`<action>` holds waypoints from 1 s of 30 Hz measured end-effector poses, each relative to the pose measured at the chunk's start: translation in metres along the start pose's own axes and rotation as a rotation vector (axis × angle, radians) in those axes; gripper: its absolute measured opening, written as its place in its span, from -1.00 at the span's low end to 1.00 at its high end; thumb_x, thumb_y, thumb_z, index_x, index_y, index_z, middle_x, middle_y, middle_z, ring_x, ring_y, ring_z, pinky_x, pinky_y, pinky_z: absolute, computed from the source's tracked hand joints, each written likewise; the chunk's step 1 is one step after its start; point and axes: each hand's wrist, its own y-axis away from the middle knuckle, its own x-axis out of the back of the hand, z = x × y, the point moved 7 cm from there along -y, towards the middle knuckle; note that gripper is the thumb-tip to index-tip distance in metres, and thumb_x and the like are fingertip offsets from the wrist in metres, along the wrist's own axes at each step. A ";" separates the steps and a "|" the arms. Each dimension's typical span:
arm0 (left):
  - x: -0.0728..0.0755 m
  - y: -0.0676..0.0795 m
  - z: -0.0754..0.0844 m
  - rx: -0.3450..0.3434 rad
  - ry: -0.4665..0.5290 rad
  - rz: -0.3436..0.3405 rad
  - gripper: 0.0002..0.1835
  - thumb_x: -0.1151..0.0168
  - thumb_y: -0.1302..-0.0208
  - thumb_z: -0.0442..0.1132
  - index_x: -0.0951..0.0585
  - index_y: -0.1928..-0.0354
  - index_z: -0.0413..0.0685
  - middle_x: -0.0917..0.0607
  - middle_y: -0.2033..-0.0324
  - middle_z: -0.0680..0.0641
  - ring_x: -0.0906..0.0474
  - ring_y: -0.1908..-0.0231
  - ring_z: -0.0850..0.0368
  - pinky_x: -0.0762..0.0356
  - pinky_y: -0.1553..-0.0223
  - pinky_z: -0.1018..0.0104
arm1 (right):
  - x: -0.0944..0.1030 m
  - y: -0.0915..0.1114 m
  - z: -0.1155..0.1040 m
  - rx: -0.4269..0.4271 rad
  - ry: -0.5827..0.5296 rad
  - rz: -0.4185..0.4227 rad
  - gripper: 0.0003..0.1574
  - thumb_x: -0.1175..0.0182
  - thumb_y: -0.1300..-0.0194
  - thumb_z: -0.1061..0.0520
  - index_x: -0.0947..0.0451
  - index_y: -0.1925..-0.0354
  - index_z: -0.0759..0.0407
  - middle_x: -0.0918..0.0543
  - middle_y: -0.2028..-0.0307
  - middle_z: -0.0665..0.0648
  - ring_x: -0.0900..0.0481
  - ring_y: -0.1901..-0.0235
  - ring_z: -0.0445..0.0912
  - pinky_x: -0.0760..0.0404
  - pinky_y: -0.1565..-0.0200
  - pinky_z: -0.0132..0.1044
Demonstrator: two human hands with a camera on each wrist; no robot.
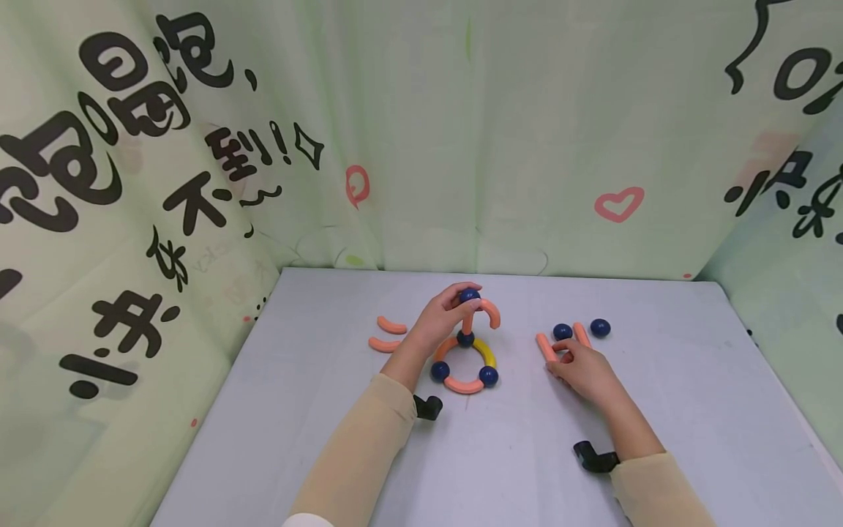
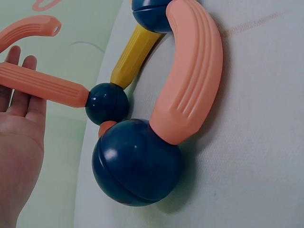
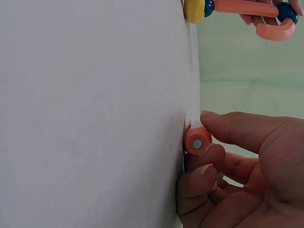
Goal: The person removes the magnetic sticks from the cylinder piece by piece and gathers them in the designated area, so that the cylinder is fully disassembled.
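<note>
I see the orange-and-yellow plastic ring (image 1: 464, 386) closed, left hand (image 1: 437, 320) pinching a blue ball (image 1: 470, 295), right hand (image 1: 585, 372) an unattached straight orange rod (image 1: 545, 346).

Right hand (image 3: 242, 166): pinching orange rod (image 3: 202, 133) between thumb and fingers
Rod end (image 3: 190, 148): facing camera, grey disc (image 3: 197, 143) centred
Straight orange piece (image 3: 244, 7): spanning two blue balls (image 3: 288, 12), upper right

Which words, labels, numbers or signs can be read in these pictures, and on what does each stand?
"不": probably; black, left part of the curtain.
"到!": probably; same part, slanted.
Red heart outline: curtain, right of middle.
Other black characters: too distorted or cut off to read surely.
Rods and balls: no text visible.
</note>
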 end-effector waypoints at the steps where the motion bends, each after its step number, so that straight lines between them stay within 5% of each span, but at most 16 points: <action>1: 0.000 0.000 0.000 0.001 -0.001 -0.001 -0.63 -0.25 -0.20 0.33 -0.54 -0.07 0.69 -0.67 0.03 0.30 -0.48 -0.15 0.20 -0.37 -0.30 0.02 | 0.000 0.000 -0.001 0.002 0.006 0.003 -0.36 -0.27 -0.30 0.01 -0.41 -0.24 0.27 -0.53 0.34 0.16 -0.46 0.45 -0.06 -0.39 0.44 -0.28; 7: 0.000 0.001 0.000 0.001 -0.008 -0.005 -0.59 -0.25 -0.17 0.37 -0.53 -0.08 0.72 -0.66 0.02 0.32 -0.46 -0.19 0.21 -0.35 -0.32 -0.01 | 0.006 0.003 -0.016 0.044 0.048 0.055 -0.35 -0.16 -0.39 -0.08 -0.40 -0.27 0.28 -0.54 0.22 0.21 -0.47 0.32 0.00 -0.41 0.35 -0.22; 13: 0.000 0.001 0.001 -0.009 -0.015 -0.008 -0.55 -0.24 -0.14 0.41 -0.51 -0.11 0.74 -0.67 0.02 0.31 -0.49 -0.17 0.21 -0.34 -0.33 -0.04 | 0.019 0.007 -0.054 0.233 0.022 0.139 -0.46 -0.11 -0.45 -0.11 -0.50 -0.21 0.19 -0.60 0.04 0.21 -0.51 0.21 0.00 -0.51 0.22 -0.19; 21: -0.001 0.001 -0.001 -0.016 -0.039 -0.016 -0.46 -0.21 -0.10 0.47 -0.49 -0.17 0.75 -0.67 0.02 0.34 -0.43 -0.27 0.14 -0.27 -0.35 -0.17 | 0.017 0.000 -0.092 0.213 -0.151 0.034 -0.37 -0.09 -0.43 -0.26 -0.38 -0.33 -0.06 -0.54 -0.17 0.11 -0.57 0.23 -0.01 -0.57 0.29 -0.28; 30: -0.001 -0.001 -0.002 -0.024 -0.032 -0.018 -0.47 -0.22 -0.12 0.45 -0.48 -0.17 0.76 -0.62 -0.09 0.35 -0.39 -0.31 0.11 -0.29 -0.34 -0.17 | 0.013 -0.009 -0.119 0.235 -0.250 -0.032 -0.32 -0.14 -0.35 -0.35 -0.39 -0.31 -0.14 -0.52 -0.17 0.03 -0.57 0.10 0.15 -0.56 0.24 -0.25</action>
